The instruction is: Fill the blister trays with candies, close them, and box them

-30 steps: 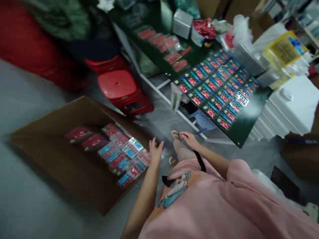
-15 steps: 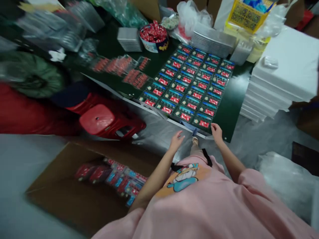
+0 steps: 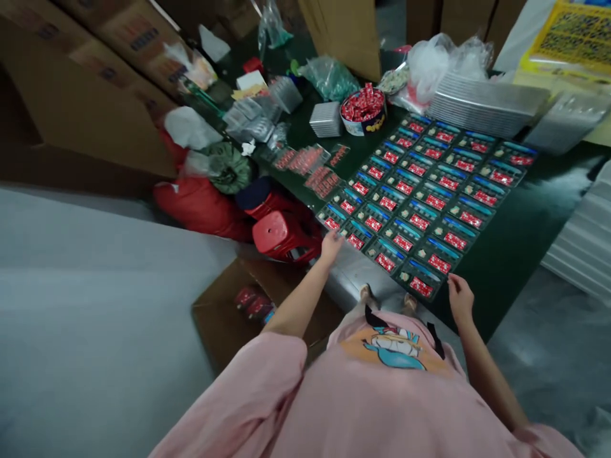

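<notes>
Clear plastic packs lie in close rows on the dark green table (image 3: 515,254), each showing a blue strip and a red-and-white patterned piece. My left hand (image 3: 331,247) is at the table's front edge, its fingers stretched toward a front-left pack (image 3: 354,240). By the corner of the nearest right pack (image 3: 421,286) is my right hand (image 3: 461,298), its fingertips drawn together. Whether they pinch anything is too small to make out.
Flat packets with red pieces (image 3: 305,159) lie left of the rows. Behind stand a round tub of red wrapped pieces (image 3: 363,109) and stacked clear trays (image 3: 482,105). A red stool (image 3: 271,232) and an open carton (image 3: 214,312) are at my left.
My left hand has moved from the air before the table to its front edge. My right hand remains by the nearest pack's corner. The view has swung left.
</notes>
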{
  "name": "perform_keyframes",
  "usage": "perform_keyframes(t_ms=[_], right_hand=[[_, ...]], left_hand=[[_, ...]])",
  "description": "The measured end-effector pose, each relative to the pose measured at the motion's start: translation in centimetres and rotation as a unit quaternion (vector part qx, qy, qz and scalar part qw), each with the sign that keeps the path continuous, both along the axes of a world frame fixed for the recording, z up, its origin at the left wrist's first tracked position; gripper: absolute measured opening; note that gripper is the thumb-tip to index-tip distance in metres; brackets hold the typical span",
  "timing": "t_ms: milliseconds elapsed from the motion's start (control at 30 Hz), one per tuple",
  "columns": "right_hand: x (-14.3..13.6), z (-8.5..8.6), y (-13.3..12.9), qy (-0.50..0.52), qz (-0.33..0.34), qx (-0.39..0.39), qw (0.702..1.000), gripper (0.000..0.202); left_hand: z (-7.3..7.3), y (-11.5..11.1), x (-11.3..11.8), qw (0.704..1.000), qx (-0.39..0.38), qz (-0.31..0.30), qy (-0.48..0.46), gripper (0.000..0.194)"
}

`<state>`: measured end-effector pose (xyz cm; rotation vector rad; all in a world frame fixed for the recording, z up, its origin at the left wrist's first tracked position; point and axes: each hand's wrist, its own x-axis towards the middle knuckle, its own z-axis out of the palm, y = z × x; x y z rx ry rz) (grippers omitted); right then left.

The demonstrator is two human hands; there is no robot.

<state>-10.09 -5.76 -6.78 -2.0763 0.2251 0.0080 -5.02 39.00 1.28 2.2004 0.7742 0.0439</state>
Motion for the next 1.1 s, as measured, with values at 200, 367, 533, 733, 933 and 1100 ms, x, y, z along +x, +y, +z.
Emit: perform_keyframes(t_ms=[200, 367, 533, 733, 933, 1100], right_hand=[[2.3, 0.7, 0.5, 0.002, -0.103, 0.016, 0.995, 0.042], [2.6, 1.6, 2.9, -0.019, -0.220, 0.002, 0.975, 0.043], [2.1, 3.4, 7.6, -0.011, -0.301, -0.019, 0.953, 0.043], [2.7, 4.7, 11.8, -0.025, -0.304, -0.063, 0.950, 0.039], [5.0, 6.0, 16.0, -0.020, -0.286, -0.034, 0.957, 0.040], [8.4, 6.6, 22.4, 0.016, -0.216, 0.042, 0.975, 0.032]], left_hand=[[0.9, 8.3, 6.9, 0.987, 0.154, -0.036, 0.009, 0.048], [-1.0, 14.3, 13.1, 0.977, 0.178, -0.103, 0.052, 0.058], [-3.9, 18.6, 18.1, 0.960, 0.157, -0.205, 0.105, 0.088], [-6.2, 21.1, 19.9, 0.931, 0.159, -0.300, 0.132, 0.092], [-5.7, 21.5, 20.7, 0.941, 0.129, -0.307, 0.064, 0.064], [-3.0, 21.0, 20.5, 0.955, 0.134, -0.264, -0.026, 0.051]])
